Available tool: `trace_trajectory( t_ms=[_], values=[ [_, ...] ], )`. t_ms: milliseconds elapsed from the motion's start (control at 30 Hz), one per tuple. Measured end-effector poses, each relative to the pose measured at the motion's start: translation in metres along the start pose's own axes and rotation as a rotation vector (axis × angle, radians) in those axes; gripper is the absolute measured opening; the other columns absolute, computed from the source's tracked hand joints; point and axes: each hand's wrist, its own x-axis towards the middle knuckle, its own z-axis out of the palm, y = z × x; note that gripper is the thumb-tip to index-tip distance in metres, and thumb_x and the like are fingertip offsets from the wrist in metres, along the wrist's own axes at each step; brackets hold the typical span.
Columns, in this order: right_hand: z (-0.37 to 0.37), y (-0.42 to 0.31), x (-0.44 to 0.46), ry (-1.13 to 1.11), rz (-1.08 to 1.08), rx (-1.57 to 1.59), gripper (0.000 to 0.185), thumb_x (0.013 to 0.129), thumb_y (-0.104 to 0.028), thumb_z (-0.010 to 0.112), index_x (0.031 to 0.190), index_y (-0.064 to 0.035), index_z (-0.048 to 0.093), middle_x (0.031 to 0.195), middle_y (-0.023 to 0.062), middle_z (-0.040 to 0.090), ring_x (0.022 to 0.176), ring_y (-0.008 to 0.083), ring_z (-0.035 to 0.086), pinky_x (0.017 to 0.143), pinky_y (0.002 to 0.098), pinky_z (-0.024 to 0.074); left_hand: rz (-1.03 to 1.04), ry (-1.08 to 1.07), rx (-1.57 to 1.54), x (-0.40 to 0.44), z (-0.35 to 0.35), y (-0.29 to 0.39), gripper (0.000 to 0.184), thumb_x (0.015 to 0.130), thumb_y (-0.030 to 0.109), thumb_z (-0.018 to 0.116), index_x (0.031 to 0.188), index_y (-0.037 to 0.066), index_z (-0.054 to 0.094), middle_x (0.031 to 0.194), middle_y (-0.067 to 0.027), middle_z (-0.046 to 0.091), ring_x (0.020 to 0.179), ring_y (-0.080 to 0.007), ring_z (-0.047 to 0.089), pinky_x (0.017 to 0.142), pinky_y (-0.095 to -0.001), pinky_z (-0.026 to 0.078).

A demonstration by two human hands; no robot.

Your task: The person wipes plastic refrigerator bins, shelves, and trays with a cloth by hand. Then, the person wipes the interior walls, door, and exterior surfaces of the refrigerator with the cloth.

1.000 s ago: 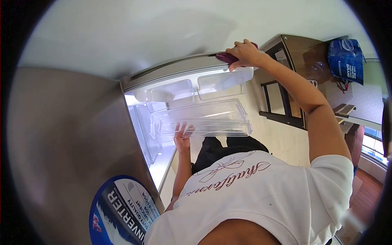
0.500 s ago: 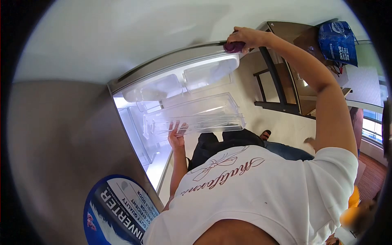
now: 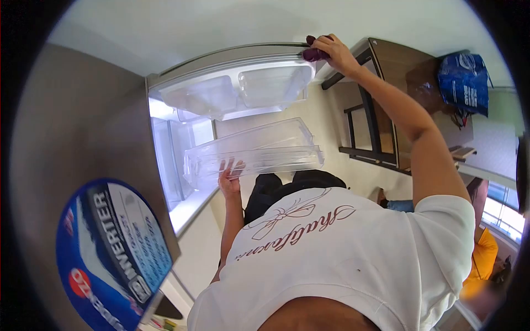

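Observation:
My left hand [image 3: 231, 177] is closed around the edge of a clear plastic fridge bin [image 3: 259, 160], its fingers visible through the plastic. The bin is tilted in front of my body, apart from the fridge. My right hand [image 3: 335, 54] is raised to the outer end of the open fridge door [image 3: 221, 62], closed on a bunched maroon cloth [image 3: 316, 54] that touches the door's edge. Clear door shelves [image 3: 276, 85] are fixed on the door's inner side. The lit fridge interior [image 3: 171, 151] shows at left.
A blue and white "INVERTER" sticker [image 3: 118, 248] is on the grey fridge front [image 3: 105, 143]. To the right stands a brown wooden cabinet with dark legs [image 3: 406, 71], with a blue bag [image 3: 465, 83] by it. A person in orange [image 3: 481, 256] is at the lower right.
The view has shifted, showing more of the sticker and the orange clothing. My right hand, with the cloth, stays at the door's end; my left hand still holds the bin.

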Motion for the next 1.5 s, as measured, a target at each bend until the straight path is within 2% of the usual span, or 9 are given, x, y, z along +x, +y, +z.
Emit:
trace_trajectory(
  t_ms=[167,333,400,767,967,1233,1300,1433,1500],
  values=[
    [0.022,-0.054,-0.031,-0.009,-0.489,0.146,0.020,0.078,-0.009,0.053,0.098,-0.0079,0.056,0.095,0.0079,0.058,0.095,0.0275,0.051,0.088,0.0371,0.0407,0.125,0.032,-0.062,-0.042,-0.009,-0.035,0.062,0.077,-0.002,0.044,0.136,0.001,0.024,0.128,-0.0317,0.039,0.103,-0.0561,0.048,0.084,-0.0628,0.046],
    [0.115,-0.083,-0.019,-0.363,-0.114,-0.257,0.024,0.079,-0.012,0.054,0.102,-0.0071,0.061,0.099,0.0078,0.061,0.105,0.0294,0.049,0.088,0.0416,0.0390,0.200,0.079,-0.104,-0.089,-0.023,-0.076,0.062,0.078,-0.002,0.043,0.136,0.002,0.023,0.129,-0.0314,0.039,0.106,-0.0560,0.046,0.086,-0.0640,0.044],
    [0.134,-0.082,-0.007,-0.829,-0.122,-0.463,0.030,0.083,-0.020,0.052,0.108,-0.0080,0.063,0.112,0.0060,0.060,0.112,0.0311,0.046,0.089,0.0512,0.0334,0.236,0.092,-0.113,-0.110,-0.026,-0.087,0.062,0.078,-0.002,0.043,0.136,0.002,0.024,0.129,-0.0312,0.039,0.106,-0.0559,0.046,0.087,-0.0643,0.043],
    [0.133,-0.093,0.001,-0.906,-0.122,-0.407,0.034,0.080,-0.029,0.053,0.108,-0.0141,0.065,0.114,0.0075,0.061,0.113,0.0300,0.049,0.091,0.0523,0.0299,0.395,0.199,-0.194,-0.193,-0.054,-0.118,0.066,0.078,-0.001,0.042,0.140,0.002,0.018,0.132,-0.0304,0.036,0.107,-0.0549,0.046,0.088,-0.0626,0.044],
    [0.115,-0.129,-0.021,-0.973,0.044,-0.023,0.039,0.071,-0.021,0.047,0.103,-0.0075,0.064,0.106,0.0102,0.063,0.099,0.0288,0.060,0.085,0.0523,0.0366,0.455,0.262,-0.238,-0.216,-0.078,-0.118,0.067,0.078,0.000,0.043,0.139,0.001,0.016,0.131,-0.0311,0.036,0.107,-0.0543,0.046,0.088,-0.0625,0.043],
    [0.123,-0.202,-0.055,-1.041,0.218,0.542,0.047,0.075,-0.036,0.048,0.099,0.0025,0.060,0.101,0.0228,0.062,0.089,0.0326,0.062,0.077,0.0409,0.0467,0.494,0.212,-0.292,-0.261,-0.110,-0.112,0.066,0.075,0.000,0.044,0.137,0.001,0.021,0.130,-0.0306,0.038,0.107,-0.0533,0.047,0.088,-0.0624,0.043],
    [0.129,-0.232,-0.067,-0.591,0.154,0.447,0.051,0.077,-0.042,0.054,0.100,0.0036,0.054,0.093,0.0244,0.062,0.086,0.0328,0.062,0.076,0.0393,0.0464,0.502,0.180,-0.309,-0.273,-0.117,-0.113,0.067,0.075,0.000,0.044,0.138,0.001,0.021,0.130,-0.0303,0.039,0.107,-0.0530,0.047,0.088,-0.0623,0.043],
    [0.084,-0.309,-0.096,-0.532,0.238,1.355,0.035,0.082,-0.027,0.060,0.102,-0.0001,0.051,0.082,0.0055,0.058,0.072,0.0120,0.057,0.062,0.0264,0.0478,0.481,0.204,-0.316,-0.286,-0.135,-0.124,0.069,0.074,0.000,0.044,0.139,0.003,0.019,0.131,-0.0301,0.039,0.107,-0.0529,0.048,0.088,-0.0620,0.043],
    [0.045,-0.343,-0.113,-0.546,0.241,1.395,0.032,0.082,-0.028,0.062,0.100,-0.0041,0.053,0.077,0.0041,0.057,0.060,0.0116,0.056,0.046,0.0252,0.0457,0.457,0.187,-0.324,-0.290,-0.148,-0.131,0.070,0.075,0.000,0.044,0.140,0.004,0.018,0.131,-0.0301,0.038,0.107,-0.0533,0.048,0.088,-0.0621,0.043]
  ],
)
